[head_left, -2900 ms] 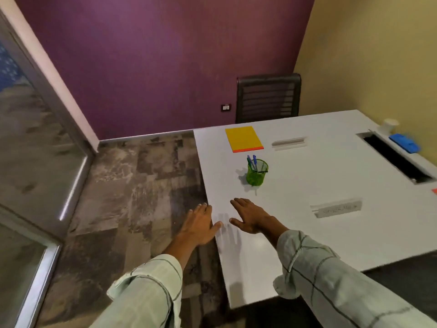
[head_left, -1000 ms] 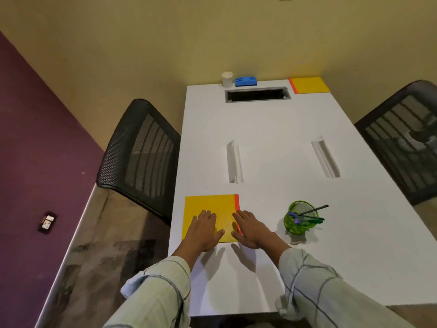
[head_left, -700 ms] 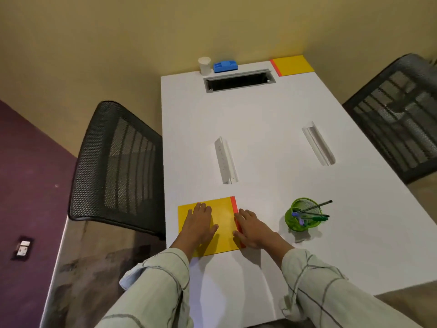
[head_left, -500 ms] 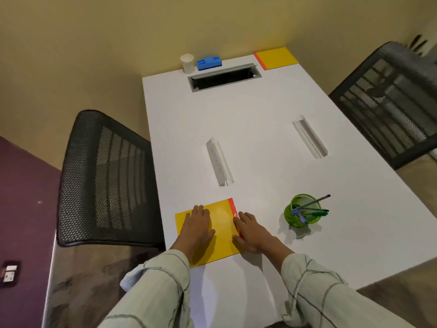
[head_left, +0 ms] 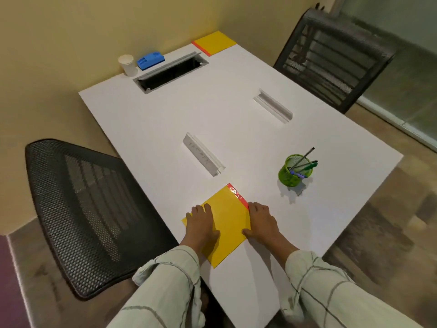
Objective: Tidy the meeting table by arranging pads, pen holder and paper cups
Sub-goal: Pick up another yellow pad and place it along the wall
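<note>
On the table's near edge, yellow pad [head_left: 227, 221] is pressed flat under left hand [head_left: 201, 227], fingers straight; right hand [head_left: 261, 224] flat at its red edge. Pad squaring judged unfinished; pen holder [head_left: 294, 172], paper cup [head_left: 127, 65], far pad [head_left: 216, 45] untouched.

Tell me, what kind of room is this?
Most likely a small office meeting room: a large white table with a built-in cable opening, black mesh office chairs on either side, plus a yellow writing pad and a green mesh pen holder.
</note>
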Action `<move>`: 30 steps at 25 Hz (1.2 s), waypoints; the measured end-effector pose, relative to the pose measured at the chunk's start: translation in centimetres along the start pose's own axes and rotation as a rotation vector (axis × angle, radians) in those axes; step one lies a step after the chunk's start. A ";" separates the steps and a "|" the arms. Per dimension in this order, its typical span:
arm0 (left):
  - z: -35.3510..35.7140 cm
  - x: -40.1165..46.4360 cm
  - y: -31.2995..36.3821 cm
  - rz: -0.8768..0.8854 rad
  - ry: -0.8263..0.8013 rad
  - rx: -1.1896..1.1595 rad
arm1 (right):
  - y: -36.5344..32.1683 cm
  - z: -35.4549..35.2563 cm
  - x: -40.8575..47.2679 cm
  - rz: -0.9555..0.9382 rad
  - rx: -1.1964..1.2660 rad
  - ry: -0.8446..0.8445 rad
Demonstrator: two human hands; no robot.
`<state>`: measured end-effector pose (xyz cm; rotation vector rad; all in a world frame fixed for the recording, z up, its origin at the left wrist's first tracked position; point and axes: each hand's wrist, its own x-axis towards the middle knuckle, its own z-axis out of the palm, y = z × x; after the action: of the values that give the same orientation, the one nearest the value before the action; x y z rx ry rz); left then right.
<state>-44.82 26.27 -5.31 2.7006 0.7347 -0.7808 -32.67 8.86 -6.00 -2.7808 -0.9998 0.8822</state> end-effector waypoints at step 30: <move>-3.8 2.0 -2.4 -0.040 -0.050 -0.518 | -2.2 2.5 -2.6 0.335 0.417 0.235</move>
<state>-43.03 30.39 -3.47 2.2009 0.8443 -0.5662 -36.85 8.70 -6.25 -2.6341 -0.2779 0.6712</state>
